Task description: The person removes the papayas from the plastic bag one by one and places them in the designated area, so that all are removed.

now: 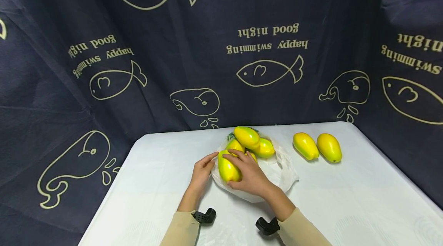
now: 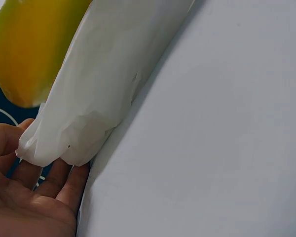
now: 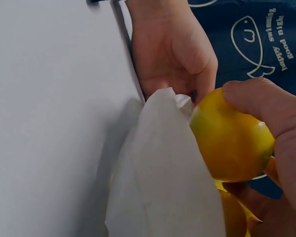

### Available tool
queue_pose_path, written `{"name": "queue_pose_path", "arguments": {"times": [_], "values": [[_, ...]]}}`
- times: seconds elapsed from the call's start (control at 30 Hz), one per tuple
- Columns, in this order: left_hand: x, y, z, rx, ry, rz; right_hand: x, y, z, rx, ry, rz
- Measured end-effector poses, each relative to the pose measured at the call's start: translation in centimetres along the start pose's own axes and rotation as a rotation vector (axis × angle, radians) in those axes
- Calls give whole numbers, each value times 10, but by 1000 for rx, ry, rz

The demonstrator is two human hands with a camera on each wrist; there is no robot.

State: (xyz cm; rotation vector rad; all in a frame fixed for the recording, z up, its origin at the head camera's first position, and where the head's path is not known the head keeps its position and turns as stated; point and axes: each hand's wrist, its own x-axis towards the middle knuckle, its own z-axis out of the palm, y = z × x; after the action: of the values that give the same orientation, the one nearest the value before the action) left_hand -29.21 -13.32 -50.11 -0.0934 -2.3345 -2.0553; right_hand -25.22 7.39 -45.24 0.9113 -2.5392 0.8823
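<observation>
Head view: right hand [image 1: 252, 176] covers part of held yellow fruit [image 1: 226, 167]; second fruit [image 1: 254, 157] mostly hidden behind its fingers. Left-wrist view: left hand [image 2: 34, 202] cut off, lower left.

Everything's carried by a white-topped table [image 1: 149, 176], pretty plain, with some faint curved lines [image 1: 360, 230] seen near the front. A crumpled whitish plastic bag [image 1: 288, 174] is plonked around the middle, toward the far edge, and two yellow-green fruits [image 1: 306, 146] [image 1: 329, 148] are set side by side off to its right, also fairly far back.

Both hands [image 1: 252, 176] flank a yellow-green fruit [image 1: 227, 169] at a white bag [image 1: 271, 173].
</observation>
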Motion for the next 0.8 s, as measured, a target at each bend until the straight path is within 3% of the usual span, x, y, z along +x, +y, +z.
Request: {"name": "queue_pose_path", "arguments": {"times": [0.23, 0.4, 0.63, 0.8], "values": [[2, 0, 1, 3, 6, 5, -5, -2, -10, 116, 60, 67], [2, 2, 1, -22, 2, -14, -8, -3, -17, 164, 116, 67], [-12, 25, 0, -34, -19, 1, -15, 0, -26, 207, 145, 84], [-15, 29, -1, -40, -31, 15, -22, 7, -31, 263, 153, 127]]}}
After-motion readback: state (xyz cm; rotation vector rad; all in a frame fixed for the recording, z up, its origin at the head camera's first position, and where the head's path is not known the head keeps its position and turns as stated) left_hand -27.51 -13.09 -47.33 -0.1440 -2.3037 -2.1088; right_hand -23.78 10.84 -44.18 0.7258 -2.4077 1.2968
